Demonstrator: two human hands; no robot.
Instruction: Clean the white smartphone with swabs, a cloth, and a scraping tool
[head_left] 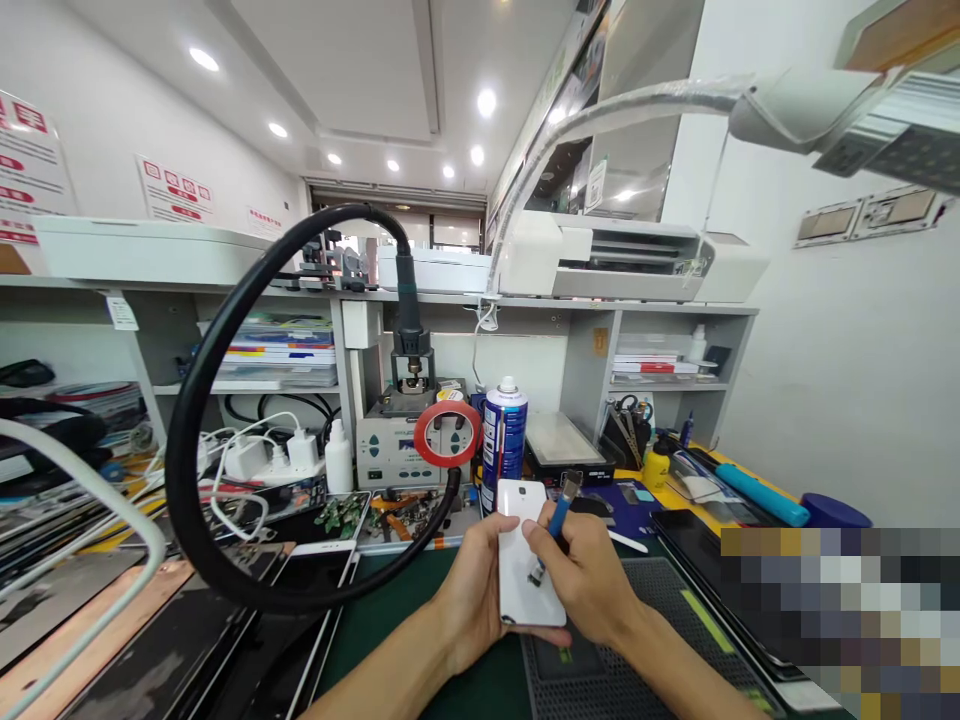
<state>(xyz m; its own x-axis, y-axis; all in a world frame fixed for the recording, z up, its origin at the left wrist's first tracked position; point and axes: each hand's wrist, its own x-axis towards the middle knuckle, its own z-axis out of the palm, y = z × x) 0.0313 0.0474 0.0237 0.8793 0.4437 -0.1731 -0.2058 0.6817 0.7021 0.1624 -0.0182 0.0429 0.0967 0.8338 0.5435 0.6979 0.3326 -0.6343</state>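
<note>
My left hand point(478, 580) is wrapped round a white smartphone point(517, 545), with its back and camera hole facing up. My right hand point(592, 575) grips a blue-handled brush point(558, 517) with a metal ferrule and brownish bristles at its upper end. The brush's dark lower end is at the phone's back; whether it touches cannot be told. My right thumb lies near the phone's upper middle. Beneath both hands is a black perforated mat point(645, 640) on a dark green work surface point(420, 640).
A thick black hose point(187, 400) loops at left in front of a rework station point(401, 450). Behind the phone stands a blue spray can point(504, 435). Phone panels point(292, 620) lie left. A dark tablet-like panel point(720, 590) lies right. A lamp arm point(570, 135) arches overhead.
</note>
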